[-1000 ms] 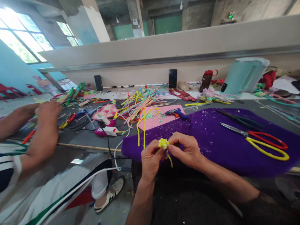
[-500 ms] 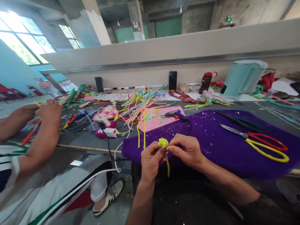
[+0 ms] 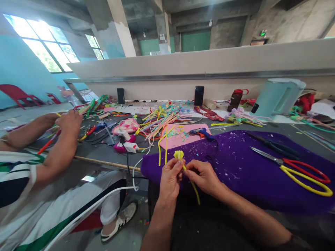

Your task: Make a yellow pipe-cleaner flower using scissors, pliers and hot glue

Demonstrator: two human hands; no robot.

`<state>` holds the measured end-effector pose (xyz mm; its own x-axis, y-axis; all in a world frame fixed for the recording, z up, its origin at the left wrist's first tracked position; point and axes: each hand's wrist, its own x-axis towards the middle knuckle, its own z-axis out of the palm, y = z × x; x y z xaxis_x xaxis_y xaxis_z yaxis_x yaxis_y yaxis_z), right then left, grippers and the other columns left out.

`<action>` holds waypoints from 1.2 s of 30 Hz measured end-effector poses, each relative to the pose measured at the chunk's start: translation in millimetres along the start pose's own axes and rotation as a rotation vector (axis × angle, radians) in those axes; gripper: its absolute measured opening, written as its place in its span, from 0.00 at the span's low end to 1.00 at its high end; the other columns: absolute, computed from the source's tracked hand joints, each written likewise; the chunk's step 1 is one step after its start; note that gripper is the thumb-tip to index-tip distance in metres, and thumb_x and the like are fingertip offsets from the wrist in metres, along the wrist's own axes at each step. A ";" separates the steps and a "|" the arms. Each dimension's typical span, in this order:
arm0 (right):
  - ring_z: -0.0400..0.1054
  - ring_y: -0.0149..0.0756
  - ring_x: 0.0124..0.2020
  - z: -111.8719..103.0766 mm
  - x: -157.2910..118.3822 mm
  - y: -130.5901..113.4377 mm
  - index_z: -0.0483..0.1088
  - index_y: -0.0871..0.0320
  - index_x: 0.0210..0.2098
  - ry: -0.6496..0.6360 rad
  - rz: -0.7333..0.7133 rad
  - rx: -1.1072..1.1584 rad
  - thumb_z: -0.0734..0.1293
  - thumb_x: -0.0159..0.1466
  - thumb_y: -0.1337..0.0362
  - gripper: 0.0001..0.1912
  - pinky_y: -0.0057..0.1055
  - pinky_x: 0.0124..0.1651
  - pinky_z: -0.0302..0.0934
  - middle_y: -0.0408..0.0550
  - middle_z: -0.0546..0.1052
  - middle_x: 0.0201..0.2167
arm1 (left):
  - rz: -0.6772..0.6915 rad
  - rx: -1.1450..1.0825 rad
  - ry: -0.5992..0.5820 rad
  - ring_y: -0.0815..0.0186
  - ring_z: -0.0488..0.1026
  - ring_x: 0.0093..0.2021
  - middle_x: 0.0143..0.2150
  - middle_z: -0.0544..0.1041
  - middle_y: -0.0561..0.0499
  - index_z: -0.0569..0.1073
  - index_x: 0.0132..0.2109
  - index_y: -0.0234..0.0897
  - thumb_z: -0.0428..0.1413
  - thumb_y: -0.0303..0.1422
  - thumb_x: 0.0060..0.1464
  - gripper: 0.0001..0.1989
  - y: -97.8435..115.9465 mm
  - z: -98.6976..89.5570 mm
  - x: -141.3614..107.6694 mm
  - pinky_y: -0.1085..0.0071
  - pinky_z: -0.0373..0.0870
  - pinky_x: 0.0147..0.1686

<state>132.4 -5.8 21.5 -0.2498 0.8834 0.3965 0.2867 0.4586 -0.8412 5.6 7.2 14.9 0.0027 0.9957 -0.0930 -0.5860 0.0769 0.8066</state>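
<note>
Head view, yellow blossom: the small, bunched yellow blossom (image 3: 178,154) sits upright at the left fingertips, above the near left edge of the purple cloth (image 3: 235,170).
Left hand: the left hand (image 3: 170,177) pinches the blossom's base between thumb and fingers, the gap narrow.
Right hand: the right hand (image 3: 204,176), just beside it, has thumb and forefinger closed on a yellow chenille stem (image 3: 195,193), whose loose end hangs down toward the near side.
On the cloth, right: scissors (image 3: 278,161) with one red and one yellow handle; just beyond them, a dark-handled tool (image 3: 280,147).
Past the hands: a pink sheet (image 3: 171,141) strewn with clippings, a blue glue gun (image 3: 201,132) on its right part, two yellow strips (image 3: 159,151) reaching over its near left side.
Far middle: a heap of coloured chenille stems (image 3: 162,118); behind it to the right, an upright phone (image 3: 199,96).
Far right: a brown bottle (image 3: 235,100) with a red cap, left of a pale green kettle (image 3: 278,97).
Left: a co-worker's hands (image 3: 70,120) over the table; what their fingers hold is unclear.
</note>
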 end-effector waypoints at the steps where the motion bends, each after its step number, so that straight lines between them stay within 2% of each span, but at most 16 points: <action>1: 0.64 0.26 0.24 -0.1 0.6 0.7 0.70 0.61 0.27 -0.013 0.025 0.051 0.64 0.59 0.67 0.06 0.22 0.27 0.56 0.41 0.72 0.22 | 0.001 0.013 -0.002 0.82 0.58 0.14 0.22 0.73 0.55 0.74 0.26 0.33 0.64 0.32 0.37 0.09 -0.2 -0.2 0.2 0.83 0.53 0.14; 5: 0.57 0.23 0.18 -1.7 -0.2 2.8 0.69 0.61 0.26 -0.061 0.137 0.241 0.64 0.59 0.65 0.07 0.20 0.21 0.53 0.38 0.67 0.18 | -0.008 0.070 -0.030 0.80 0.59 0.15 0.19 0.71 0.56 0.75 0.28 0.32 0.63 0.34 0.38 0.09 -0.8 -1.5 1.2 0.83 0.52 0.13; 9: 0.58 0.23 0.19 -0.2 -1.9 6.7 0.68 0.62 0.26 -0.076 0.162 0.243 0.64 0.59 0.65 0.08 0.20 0.21 0.53 0.39 0.67 0.19 | -0.017 0.097 -0.062 0.81 0.59 0.15 0.20 0.72 0.55 0.76 0.28 0.32 0.63 0.34 0.39 0.09 -2.3 -2.2 1.7 0.83 0.52 0.14; 15: 0.59 0.24 0.20 -8.0 -5.0 9.0 0.70 0.61 0.28 -0.148 0.124 0.029 0.63 0.60 0.64 0.08 0.20 0.22 0.54 0.39 0.68 0.20 | -0.015 0.067 -0.050 0.80 0.60 0.15 0.24 0.74 0.54 0.71 0.27 0.32 0.62 0.33 0.40 0.09 2.5 -6.7 0.1 0.83 0.53 0.13; 21: 0.64 0.26 0.23 -46.2 -0.3 6.4 0.71 0.60 0.28 -0.196 0.043 -0.270 0.62 0.60 0.65 0.07 0.22 0.26 0.55 0.40 0.72 0.22 | -0.007 0.060 -0.052 0.80 0.60 0.13 0.24 0.75 0.54 0.66 0.27 0.33 0.61 0.34 0.43 0.11 8.2 -14.0 1.2 0.83 0.52 0.10; 25: 0.66 0.28 0.25 -72.0 19.3 12.0 0.72 0.60 0.30 -0.235 -0.003 -0.484 0.61 0.60 0.63 0.09 0.23 0.29 0.55 0.42 0.74 0.25 | -0.027 0.060 -0.075 0.80 0.59 0.13 0.24 0.74 0.54 0.66 0.28 0.33 0.60 0.35 0.44 0.11 7.3 -15.0 4.6 0.84 0.52 0.10; 29: 0.67 0.28 0.26 -87.1 50.6 28.4 0.72 0.60 0.32 -0.276 -0.002 -0.722 0.60 0.61 0.63 0.11 0.22 0.29 0.55 0.43 0.76 0.26 | -0.039 0.048 -0.094 0.81 0.58 0.13 0.23 0.73 0.54 0.65 0.28 0.33 0.59 0.35 0.45 0.11 6.6 -16.5 8.6 0.85 0.51 0.10; 33: 0.68 0.31 0.27 -85.9 90.8 47.9 0.73 0.61 0.31 -0.278 0.006 -0.838 0.60 0.60 0.64 0.11 0.24 0.29 0.54 0.46 0.76 0.25 | -0.030 0.021 -0.089 0.81 0.57 0.13 0.24 0.72 0.54 0.66 0.28 0.33 0.59 0.35 0.45 0.11 5.2 -18.6 12.4 0.85 0.52 0.10; 36: 0.69 0.33 0.33 -71.8 122.4 58.3 0.74 0.60 0.33 -0.293 -0.019 -0.908 0.58 0.61 0.66 0.13 0.24 0.33 0.54 0.48 0.77 0.31 | -0.040 0.006 -0.079 0.81 0.57 0.13 0.23 0.73 0.54 0.67 0.29 0.32 0.60 0.34 0.44 0.11 4.4 -19.3 13.4 0.85 0.52 0.10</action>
<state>184.9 136.0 47.4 -0.4478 0.8725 0.1956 0.8580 0.4808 -0.1804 -12.6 19.9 6.0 0.0904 0.9927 -0.0793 -0.5794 0.1171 0.8066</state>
